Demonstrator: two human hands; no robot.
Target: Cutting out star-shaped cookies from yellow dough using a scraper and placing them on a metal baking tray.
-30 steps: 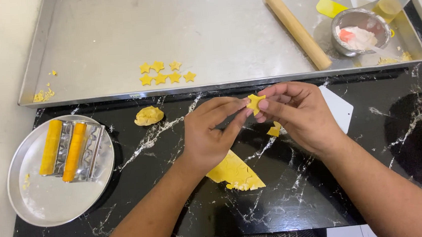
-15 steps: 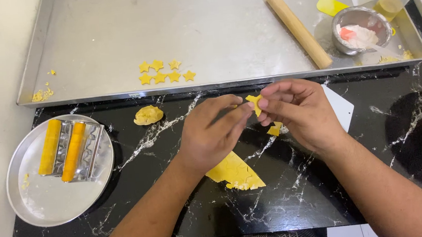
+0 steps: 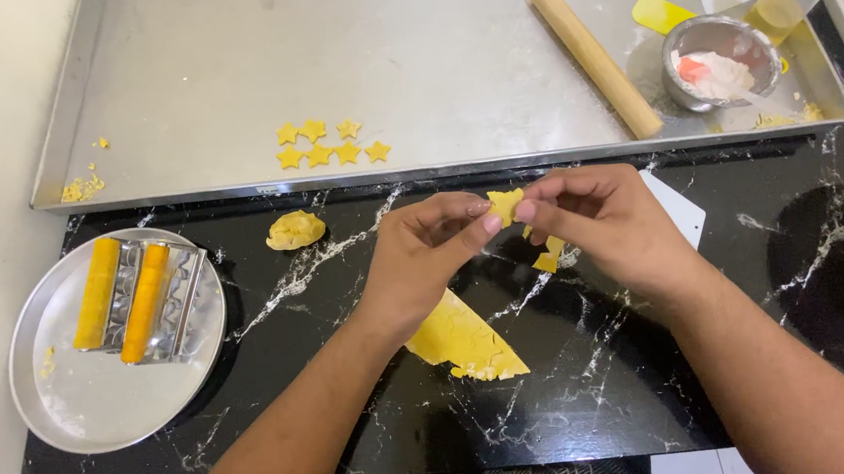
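The left hand point(image 3: 424, 257) and right hand point(image 3: 607, 227) together pinched a small yellow dough cutout point(image 3: 506, 205) between fingertips above the black marble counter point(image 3: 354, 393); its orientation could not be determined. Below the grip lay a rolled dough sheet point(image 3: 465, 342). Beyond it, the metal tray point(image 3: 226, 42) carried seven dough stars point(image 3: 329, 144) and a rolling pin point(image 3: 596, 58).
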